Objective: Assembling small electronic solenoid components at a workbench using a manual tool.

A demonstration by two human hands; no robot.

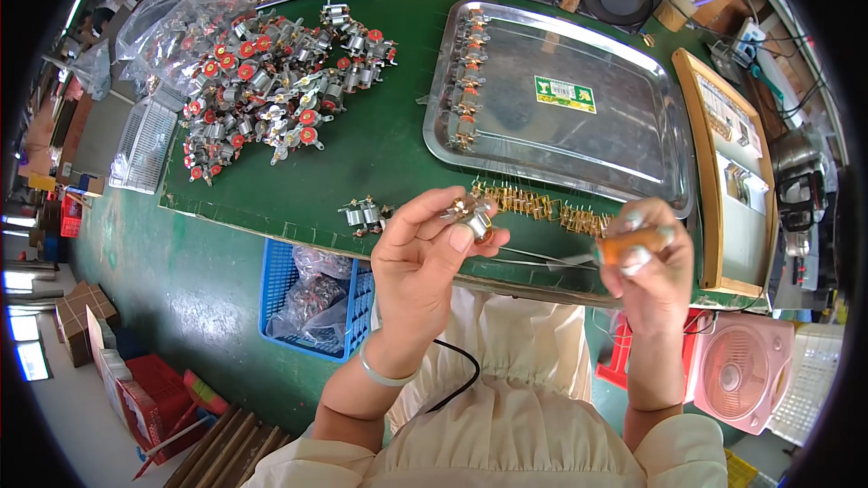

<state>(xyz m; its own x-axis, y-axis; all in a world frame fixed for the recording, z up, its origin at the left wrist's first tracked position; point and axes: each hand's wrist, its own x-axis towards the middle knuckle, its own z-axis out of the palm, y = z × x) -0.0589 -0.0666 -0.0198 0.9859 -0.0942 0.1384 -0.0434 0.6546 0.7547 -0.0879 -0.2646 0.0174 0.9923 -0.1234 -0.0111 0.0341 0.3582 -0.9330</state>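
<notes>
My left hand (420, 262), raised over the table's near edge, pinches a small motor-like metal part (472, 220), silver with brass-coloured ends. To its right, my right hand (649, 258) is closed round the orange handle (637, 242) of a tool; motion blurs it. A thin metal shaft (570, 262) points from the handle toward the left hand, and its tip is too blurred to make out. Behind the hands lies a row of small brass-coloured pieces (515, 201). A few similar silver parts (363, 214) sit on the table just left of my left hand.
A shallow metal tray (624, 140) with a column of parts along its left side stands beyond. A big heap of red-and-silver parts (262, 81) covers the far left. A wooden frame (701, 117) borders the right. Below are a blue crate (276, 294) and a pink fan (734, 366).
</notes>
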